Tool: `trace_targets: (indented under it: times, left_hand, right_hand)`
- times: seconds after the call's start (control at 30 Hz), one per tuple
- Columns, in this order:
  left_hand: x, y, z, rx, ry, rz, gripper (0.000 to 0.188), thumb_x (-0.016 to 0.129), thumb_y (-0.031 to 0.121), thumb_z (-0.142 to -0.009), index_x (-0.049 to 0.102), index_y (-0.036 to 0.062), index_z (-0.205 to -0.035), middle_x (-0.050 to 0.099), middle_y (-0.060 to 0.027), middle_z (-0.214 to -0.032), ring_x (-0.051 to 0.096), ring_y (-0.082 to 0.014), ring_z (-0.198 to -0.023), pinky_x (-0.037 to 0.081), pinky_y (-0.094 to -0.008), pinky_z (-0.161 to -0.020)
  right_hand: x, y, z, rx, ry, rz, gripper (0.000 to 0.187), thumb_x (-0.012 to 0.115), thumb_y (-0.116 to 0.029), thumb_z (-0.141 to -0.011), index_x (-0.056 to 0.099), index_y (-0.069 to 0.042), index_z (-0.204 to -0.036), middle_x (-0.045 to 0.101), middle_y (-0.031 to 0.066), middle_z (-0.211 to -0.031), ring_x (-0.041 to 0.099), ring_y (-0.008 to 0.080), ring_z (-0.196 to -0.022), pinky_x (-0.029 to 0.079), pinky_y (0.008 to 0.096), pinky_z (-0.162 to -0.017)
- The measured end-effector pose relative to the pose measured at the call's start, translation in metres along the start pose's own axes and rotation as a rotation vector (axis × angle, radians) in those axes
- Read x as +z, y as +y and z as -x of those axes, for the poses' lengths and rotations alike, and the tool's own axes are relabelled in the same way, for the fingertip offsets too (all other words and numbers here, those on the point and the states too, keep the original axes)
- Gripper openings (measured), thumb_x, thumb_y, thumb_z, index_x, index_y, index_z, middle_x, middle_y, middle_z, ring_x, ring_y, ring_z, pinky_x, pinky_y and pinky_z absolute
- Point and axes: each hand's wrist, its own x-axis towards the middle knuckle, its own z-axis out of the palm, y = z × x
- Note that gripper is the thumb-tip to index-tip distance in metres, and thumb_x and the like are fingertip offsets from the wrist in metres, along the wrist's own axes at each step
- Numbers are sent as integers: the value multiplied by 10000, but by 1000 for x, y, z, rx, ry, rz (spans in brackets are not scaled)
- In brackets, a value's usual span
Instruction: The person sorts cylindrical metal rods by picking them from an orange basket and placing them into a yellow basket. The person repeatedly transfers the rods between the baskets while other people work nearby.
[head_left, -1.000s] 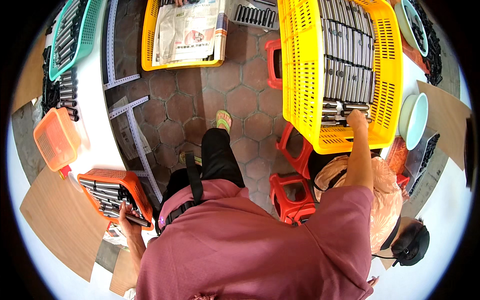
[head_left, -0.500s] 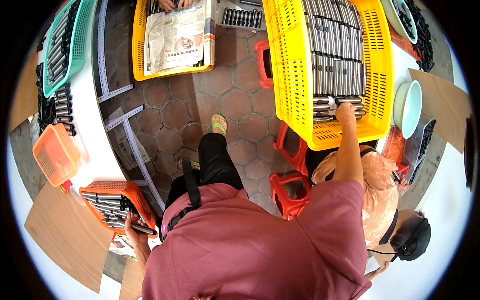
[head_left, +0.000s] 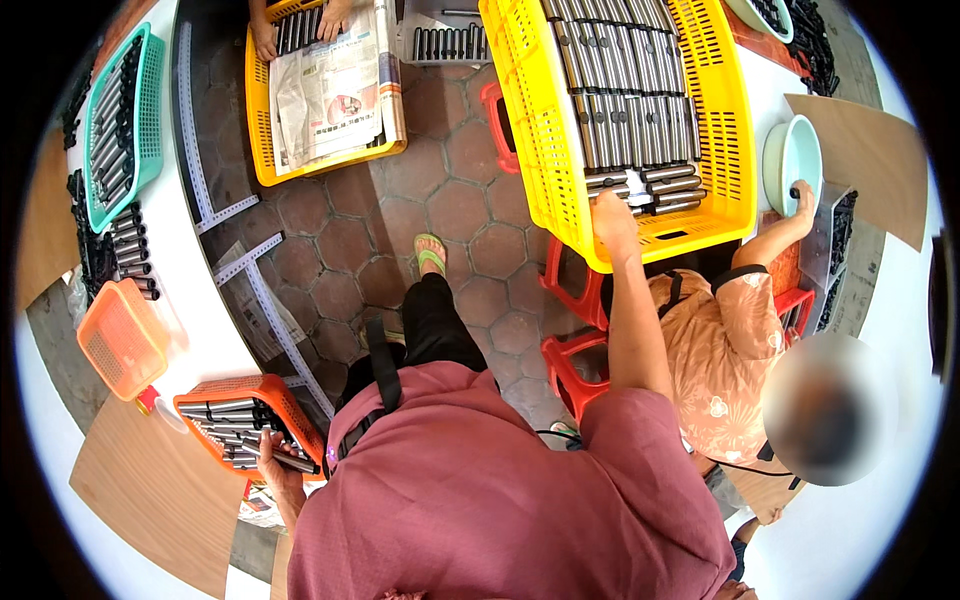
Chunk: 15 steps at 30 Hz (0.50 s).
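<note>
My left hand (head_left: pixel 278 472) is closed round a silver metal tube with a black end (head_left: pixel 292 462). It is at the right side of a red-orange basket (head_left: pixel 305 425) with more such tubes (head_left: pixel 235 410) lying inside. My right hand (head_left: pixel 615 225) reaches over the near rim of a large yellow crate (head_left: pixel 740 130). Its fingers curl at the left end of the nearest row, seemingly round a tube there, though they are partly hidden. Beside them, tubes (head_left: pixel 672 185) lie crosswise next to a white scrap (head_left: pixel 637 188); farther rows (head_left: pixel 640 130) are packed tightly.
On the left table stand a teal basket of tubes (head_left: pixel 152 130) and an orange basket (head_left: pixel 122 340). Ahead, another person's hands (head_left: pixel 335 18) are at a newspaper-covered yellow crate (head_left: pixel 262 130). At right, a co-worker (head_left: pixel 720 350) reaches to a pale blue bowl (head_left: pixel 775 165). Red stools (head_left: pixel 575 370) stand below.
My right hand has moved from the right part of the near row to its left end. The co-worker at right has raised an arm to the bowl. My left hand still grips its tube.
</note>
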Motion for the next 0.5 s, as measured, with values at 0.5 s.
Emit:
trace_targets:
  times: [0.5]
  left_hand:
    - [-16, 2, 22, 90, 28, -43, 373, 645, 469, -893, 520, 122, -839, 588, -27, -722, 511, -128, -496, 416, -270, -414]
  right_hand:
    - [26, -18, -20, 95, 495, -666, 597, 526, -244, -918, 316, 95, -1362, 254, 346, -1456, 279, 481, -1350, 231, 502, -1128]
